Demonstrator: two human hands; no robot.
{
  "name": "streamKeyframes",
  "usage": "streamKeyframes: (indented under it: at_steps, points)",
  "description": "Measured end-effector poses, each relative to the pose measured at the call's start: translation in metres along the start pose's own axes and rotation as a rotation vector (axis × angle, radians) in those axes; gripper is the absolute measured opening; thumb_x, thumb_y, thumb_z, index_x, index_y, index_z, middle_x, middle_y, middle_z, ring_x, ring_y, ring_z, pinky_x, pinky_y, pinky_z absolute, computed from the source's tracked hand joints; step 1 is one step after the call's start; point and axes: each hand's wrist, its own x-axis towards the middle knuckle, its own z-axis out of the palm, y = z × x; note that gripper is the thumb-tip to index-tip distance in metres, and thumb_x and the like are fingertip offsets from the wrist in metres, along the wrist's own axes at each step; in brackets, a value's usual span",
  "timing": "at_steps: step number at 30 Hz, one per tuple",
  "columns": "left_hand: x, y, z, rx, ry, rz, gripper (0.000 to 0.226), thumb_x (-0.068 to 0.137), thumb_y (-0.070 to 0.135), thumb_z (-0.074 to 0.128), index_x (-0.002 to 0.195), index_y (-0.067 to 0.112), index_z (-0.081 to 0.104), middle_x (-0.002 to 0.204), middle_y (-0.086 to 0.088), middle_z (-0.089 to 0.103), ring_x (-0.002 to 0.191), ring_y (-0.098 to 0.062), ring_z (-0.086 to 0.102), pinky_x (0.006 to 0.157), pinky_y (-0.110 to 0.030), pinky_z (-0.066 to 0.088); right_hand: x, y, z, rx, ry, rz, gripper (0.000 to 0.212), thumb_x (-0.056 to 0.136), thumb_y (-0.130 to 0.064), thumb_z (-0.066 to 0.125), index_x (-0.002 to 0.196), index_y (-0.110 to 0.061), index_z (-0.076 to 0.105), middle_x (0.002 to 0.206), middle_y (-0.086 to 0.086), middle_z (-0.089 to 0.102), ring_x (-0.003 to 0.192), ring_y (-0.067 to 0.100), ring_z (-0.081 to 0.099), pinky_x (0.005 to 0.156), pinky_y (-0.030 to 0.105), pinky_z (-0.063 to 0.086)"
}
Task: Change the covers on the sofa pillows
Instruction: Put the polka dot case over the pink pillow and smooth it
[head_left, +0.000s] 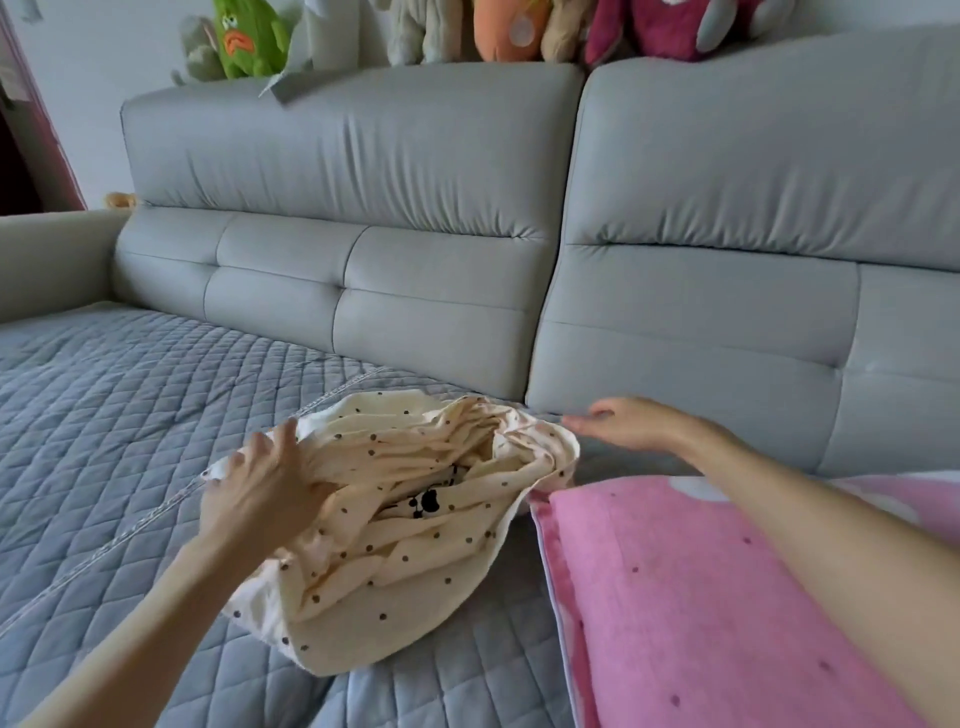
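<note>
So, the cream cover w/ brown dots (395, 525) lies crumpled in a heap on the grey quilted seat pad (114, 415), right between the two hands; its open mouth faces up and away from the person, and a bit of black print shows inside it.

The left hand (260, 488) is on the left edge of the cover; fingers curl into the cloth and hold a bunch of it; the thumb side is partly hidden by folds, so can't tell how tight the hold is.

The right hand (618, 423) is just past the cover's far right corner; fingers straight and spread a little, holding nothing; fingertips look like they touch or almost touch the cloth edge, but it's blurry, can't tell which; the hand sits low, close to the bottom of the sofa back (701, 291).

Under the right arm lies the pink pillow (701, 597); fuzzy, w/ small dark dots and a white patch near the top; its left edge sits just beside the cover's right side, touching or nearly so.

Beyond both hands the grey sofa back stands in two big cushions; left one is behind the left hand, right one behind the right hand.

Way up past the hands, on top of the sofa back, sit soft toys: a green plush (249, 41) w/ an orange mouth on the left, an orange plush (506, 26) in the middle, a dark pink plush (660, 28) on the right.

Far left of the left hand is the sofa arm (52, 260), pale beige-grey.
</note>
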Motion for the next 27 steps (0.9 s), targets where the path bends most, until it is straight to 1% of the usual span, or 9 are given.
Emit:
streamKeyframes:
  at_steps: [3, 6, 8, 10, 12, 16, 20, 25, 27]
  points:
    - [-0.036, 0.034, -0.009, 0.047, -0.013, 0.220, 0.085, 0.084, 0.060, 0.049, 0.147, 0.029, 0.002, 0.149, -0.004, 0.015, 0.139, -0.027, 0.016, 0.110, -0.053, 0.020, -0.046, 0.048, -0.022, -0.062, -0.200, 0.138, 0.096, 0.057, -0.093, 0.029, 0.118, -0.026, 0.061, 0.131, -0.008, 0.053, 0.110, 0.017, 0.056, 0.103, 0.036, 0.038]
    - [-0.092, 0.087, -0.006, -0.168, -0.098, 0.406, 0.091, 0.066, 0.082, 0.023, 0.143, 0.035, 0.022, 0.149, 0.005, 0.021, 0.141, -0.018, 0.009, 0.112, -0.044, 0.016, -0.097, 0.072, -0.022, 0.298, -0.461, 0.106, 0.102, 0.044, -0.096, 0.042, 0.132, -0.046, 0.038, 0.135, -0.027, 0.029, 0.118, 0.012, 0.051, 0.108, 0.035, 0.033]
    - [-0.130, 0.119, -0.001, -0.413, -0.244, 0.486, 0.104, 0.056, 0.093, 0.019, 0.143, 0.034, 0.023, 0.146, 0.011, 0.030, 0.137, -0.009, 0.021, 0.109, -0.031, 0.022, -0.120, 0.077, -0.021, 0.309, -0.401, 0.061, 0.108, 0.032, -0.098, 0.049, 0.128, -0.048, 0.044, 0.133, -0.023, 0.043, 0.115, 0.008, 0.054, 0.105, 0.030, 0.037]
    - [-0.166, 0.140, 0.001, -0.839, -0.617, 0.463, 0.111, 0.056, 0.090, 0.041, 0.147, 0.034, 0.010, 0.143, 0.018, 0.033, 0.128, 0.002, 0.034, 0.104, -0.015, 0.027, -0.133, 0.076, -0.022, 0.216, -0.264, 0.069, 0.107, 0.031, -0.095, 0.054, 0.115, -0.030, 0.061, 0.119, -0.009, 0.062, 0.104, 0.011, 0.061, 0.097, 0.028, 0.042]
    - [-0.187, 0.149, 0.003, -1.110, -0.743, 0.421, 0.115, 0.049, 0.083, 0.054, 0.145, 0.037, 0.010, 0.134, 0.026, 0.036, 0.117, 0.012, 0.043, 0.095, -0.006, 0.032, -0.143, 0.070, -0.020, 0.219, -0.105, 0.098, 0.112, 0.027, -0.094, 0.057, 0.103, -0.012, 0.066, 0.105, -0.002, 0.068, 0.093, 0.012, 0.062, 0.084, 0.029, 0.044]
    - [-0.185, 0.154, -0.017, -1.285, -0.448, 0.286, 0.065, 0.075, 0.048, 0.069, 0.131, 0.030, 0.041, 0.123, 0.016, 0.056, 0.104, 0.006, 0.055, 0.091, -0.010, 0.041, -0.166, 0.046, -0.031, 0.534, 0.039, 0.018, 0.081, 0.049, -0.077, 0.070, 0.089, -0.007, 0.070, 0.075, -0.002, 0.066, 0.068, 0.004, 0.061, 0.072, 0.019, 0.048]
    - [-0.154, 0.160, -0.103, -1.190, -0.109, 0.432, 0.052, 0.079, 0.030, 0.070, 0.126, 0.020, 0.052, 0.101, 0.012, 0.062, 0.090, -0.002, 0.057, 0.074, -0.004, 0.041, -0.189, 0.014, -0.086, 0.747, 0.163, -0.027, 0.055, 0.076, -0.059, 0.064, 0.099, -0.010, 0.068, 0.096, 0.009, 0.070, 0.088, 0.023, 0.067, 0.093, 0.038, 0.049]
    - [-0.116, 0.145, -0.229, -0.958, 0.199, 0.587, 0.028, 0.076, 0.037, 0.063, 0.100, 0.023, 0.063, 0.090, 0.003, 0.066, 0.087, -0.014, 0.057, 0.079, -0.028, 0.045, -0.231, -0.046, -0.161, 1.184, 0.023, -0.289, 0.032, 0.094, -0.039, 0.050, 0.081, -0.012, 0.063, 0.068, 0.004, 0.069, 0.056, 0.011, 0.065, 0.060, 0.020, 0.054]
    - [-0.109, 0.131, -0.250, -0.870, 0.235, 0.595, 0.013, 0.088, 0.029, 0.061, 0.087, 0.017, 0.062, 0.078, 0.003, 0.061, 0.078, -0.012, 0.051, 0.071, -0.027, 0.041, -0.241, -0.063, -0.161, 1.282, -0.058, -0.360, 0.033, 0.095, -0.039, 0.048, 0.088, -0.012, 0.065, 0.071, 0.004, 0.070, 0.062, 0.012, 0.067, 0.063, 0.020, 0.054]
